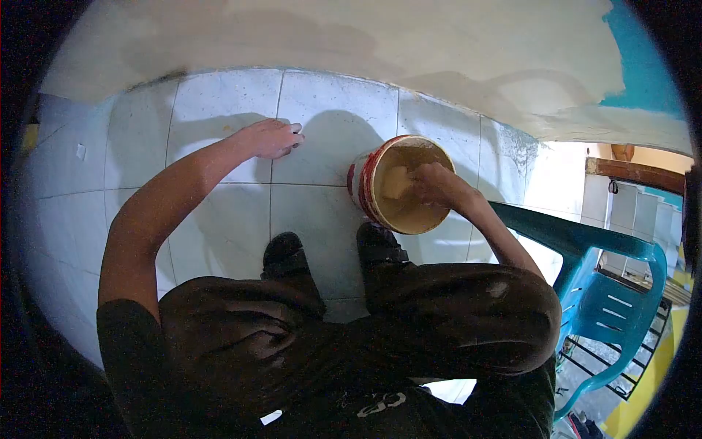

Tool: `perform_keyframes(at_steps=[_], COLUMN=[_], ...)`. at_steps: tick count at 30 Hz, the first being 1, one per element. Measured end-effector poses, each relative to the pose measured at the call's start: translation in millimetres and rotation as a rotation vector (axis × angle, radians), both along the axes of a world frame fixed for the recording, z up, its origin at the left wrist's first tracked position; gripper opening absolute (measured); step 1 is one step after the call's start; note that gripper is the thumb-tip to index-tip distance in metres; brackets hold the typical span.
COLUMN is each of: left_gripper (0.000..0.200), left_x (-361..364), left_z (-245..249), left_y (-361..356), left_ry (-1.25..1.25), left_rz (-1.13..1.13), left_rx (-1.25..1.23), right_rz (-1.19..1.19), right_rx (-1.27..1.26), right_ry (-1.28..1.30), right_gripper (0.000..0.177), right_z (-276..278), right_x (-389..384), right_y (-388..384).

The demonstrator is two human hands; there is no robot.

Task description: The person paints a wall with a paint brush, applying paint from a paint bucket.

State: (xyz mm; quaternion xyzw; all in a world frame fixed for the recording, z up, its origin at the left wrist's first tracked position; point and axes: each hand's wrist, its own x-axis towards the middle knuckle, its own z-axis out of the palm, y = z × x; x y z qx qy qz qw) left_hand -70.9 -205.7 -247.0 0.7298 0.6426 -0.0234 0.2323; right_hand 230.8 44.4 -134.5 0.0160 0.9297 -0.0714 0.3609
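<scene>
My right hand (434, 184) reaches down inside a round bucket (359, 183), its fingers closed around a pale, blunt-edged piece (397, 182) that looks like a sponge. The bucket has a red-smeared outside and a tan, coated inside; its mouth tilts toward me. To the left, my left hand (276, 139) hangs over the floor tiles, closed with the fingers curled. Whitish patches show at its fingertips, and I cannot tell whether anything is pinched there.
A pale, patchy wall (307, 36) runs along the top, with turquoise paint (647, 62) at upper right. White tiles (219, 157) cover the floor around my feet in dark sandals (285, 254). At right stands a teal plastic chair (610, 307), near a black metal rack (636, 358).
</scene>
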Motion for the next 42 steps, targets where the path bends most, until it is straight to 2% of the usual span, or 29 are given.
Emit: perform_keyframes(at_steps=[4, 6, 7, 9, 11, 13, 14, 15, 17, 19, 20, 21, 22, 23, 24, 25, 26, 28, 29, 31, 32, 33, 35, 36, 38, 39, 40, 41, 42], left_gripper=[0.023, 0.023, 0.020, 0.018, 0.018, 0.020, 0.022, 0.022, 0.019, 0.021, 0.024, 0.023, 0.023, 0.026, 0.028, 0.028, 0.028, 0.025, 0.021, 0.021, 0.021, 0.021, 0.021, 0.021, 0.022, 0.022, 0.022, 0.022, 0.022], left_x=[-3.0, -5.0, -4.3, -1.5, -1.3, -5.0, -6.6, -8.0, -5.6, -0.3, -10.9, -8.4, -8.9, -8.2, -7.7, -7.3, -4.4, -1.9, -0.7, 5.1, 6.1, 4.1, -0.6, 1.2, -2.5, -6.4, -13.2, -21.8, -28.0], left_z=[-6.0, -7.6, -3.2, 0.7, 3.1, -6.9, -13.8, -16.5, -16.8, 5.7, -30.7, -28.4, -19.0, -15.4, -12.3, -10.5, -0.9, 5.2, 7.5, 18.8, 23.0, 19.6, 9.7, 17.0, 17.6, 15.2, 1.2, -20.8, -31.3], left_y=[-1.7, -1.8, -2.0, -1.1, -1.4, -2.8, -4.1, -5.3, -4.6, 0.4, -2.7, -2.6, -5.2, -5.8, -8.4, -10.0, -9.0, -12.3, -14.6, -17.5, -22.1, -27.6, -36.9, -39.3, -44.1, -47.0, -51.4, -57.0, -62.5], left_ry=[-0.009, -0.022, -0.045, -0.069, -0.041, -0.047, -0.056, -0.055, -0.061, -0.237, -0.050, -0.019, 0.019, -0.034, -0.110, -0.142, -0.174, -0.179, -0.212, -0.188, -0.189, -0.165, -0.203, -0.160, -0.142, -0.133, -0.118, -0.102, -0.087], left_rz=[-0.010, -0.020, 0.007, 0.031, 0.044, 0.017, -0.007, -0.017, 0.000, 0.215, -0.025, 0.038, -0.055, -0.028, -0.021, -0.006, 0.011, -0.004, -0.004, 0.010, 0.027, 0.030, 0.030, 0.033, 0.023, 0.013, 0.021, -0.039, -0.097], left_rx=[0.018, 0.035, 0.010, -0.007, -0.031, 0.001, 0.026, 0.033, 0.046, -0.200, -0.024, -0.061, 0.036, 0.015, 0.090, 0.037, -0.020, -0.005, 0.004, -0.008, -0.028, -0.029, 0.002, -0.005, -0.017, -0.023, -0.025, 0.065, 0.153], right_rz=[0.096, -0.282, -0.281, -0.633, -0.702, -0.829, -0.894, -0.902, -1.115, -1.335, -1.440, -1.550, -1.459, -1.355, -1.420, -1.487, -1.477, -1.706, -1.690, -1.469, -1.646, -1.618, -1.634, -1.624, -1.376, -1.305, -1.226, -1.216, -1.084], right_rx=[-0.090, -0.222, -0.219, -0.358, -0.382, -0.603, -0.588, -0.581, -0.780, -0.984, -0.929, -0.878, -1.031, -1.177, -1.300, -1.431, -1.448, -1.664, -1.683, -2.480, -2.306, -2.327, -1.685, -1.703, -1.445, -1.230, -1.016, -1.035, -0.753], right_ry=[0.034, 0.142, 0.142, 0.164, 0.179, 0.283, 0.269, 0.276, 0.350, 0.303, 0.294, 0.277, 0.304, 0.316, 0.333, 0.339, 0.371, 0.195, 0.215, -0.241, 0.040, 0.041, 0.592, 0.591, 1.050, 1.166, 1.271, 1.275, 1.421], right_gripper=[0.028, 0.043, 0.043, 0.051, 0.049, 0.048, 0.040, 0.040, 0.038, 0.029, 0.023, 0.018, 0.016, 0.017, 0.030, 0.043, 0.043, 0.039, 0.039, 0.042, 0.041, 0.041, 0.043, 0.043, 0.031, 0.028, 0.035, 0.035, 0.041], right_z=[8.5, 46.3, 63.9, 92.8, 102.8, 107.4, 116.3, 119.2, 123.9, 77.6, 60.5, 44.3, 24.5, 3.3, -17.9, -38.8, -23.2, 34.4, 30.2, 21.2, 20.3, 38.4, 91.6, 101.3, 118.7, 127.5, 135.4, 144.1, 151.7], right_x=[1.4, 0.3, -0.3, 3.3, 21.1, 43.3, 50.0, 57.8, 76.1, 134.0, 141.5, 149.5, 159.5, 166.2, 168.2, 171.0, 158.6, 132.8, 131.9, 131.8, 131.6, 119.8, 83.8, 70.3, 46.8, 32.9, 17.6, 3.4, -10.5], right_y=[11.2, 5.0, 1.9, -2.5, 0.3, 0.6, -3.9, -8.1, -17.1, 2.4, -4.5, -12.1, -10.1, -6.7, -12.3, -16.3, -24.7, -45.9, -43.4, -36.7, -36.9, -37.0, -33.9, -28.4, -17.0, -13.8, -12.7, -13.3, -14.3])
